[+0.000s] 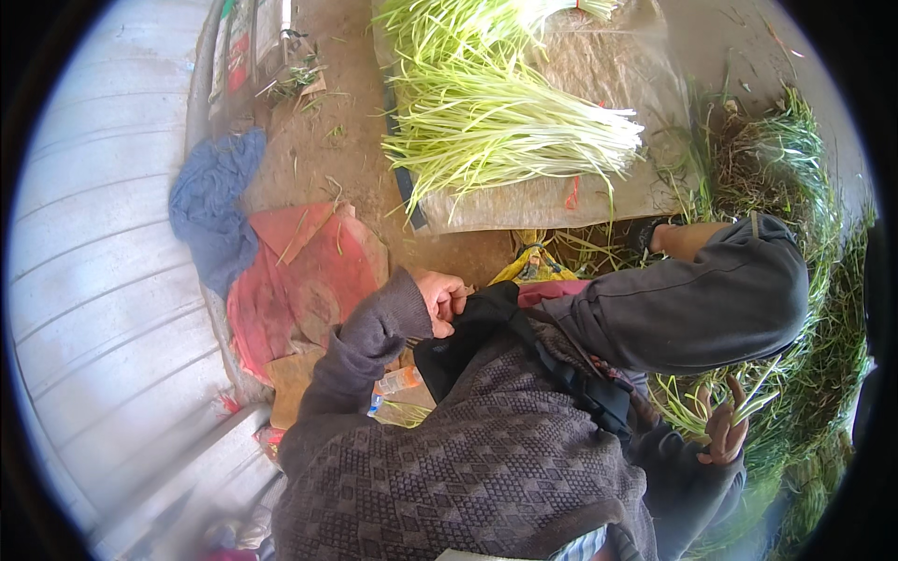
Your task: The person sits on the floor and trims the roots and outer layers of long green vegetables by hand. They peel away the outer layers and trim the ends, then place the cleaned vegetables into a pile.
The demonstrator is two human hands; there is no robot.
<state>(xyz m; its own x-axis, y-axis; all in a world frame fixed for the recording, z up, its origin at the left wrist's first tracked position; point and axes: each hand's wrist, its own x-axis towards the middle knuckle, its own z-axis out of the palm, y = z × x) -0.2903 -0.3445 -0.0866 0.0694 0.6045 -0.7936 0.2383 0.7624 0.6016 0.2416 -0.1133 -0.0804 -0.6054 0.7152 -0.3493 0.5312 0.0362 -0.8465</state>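
Observation:
My left hand (442,303) is at the middle, fingers curled at the edge of a black fabric bag or cloth (459,343) in front of my torso. My right hand (726,424), low on the right, holds a few pale green-yellow leafy stalks (754,404) between its fingers. More such stalks (677,410) show just left of it. Beyond my lap, a thick bundle of long yellow-green stalks with white ends (519,130) lies on a plastic sheet (512,214). A second bundle (463,28), tied with red, lies behind it. A red tie (572,193) lies by the front bundle.
Green leafy plants with roots (765,154) are heaped along the right side. At left are a blue cloth (214,203), a red sheet (302,273) and a corrugated metal wall (105,280). An orange-labelled bottle (398,380) lies beside my left arm. My bent knee (765,301) is at right.

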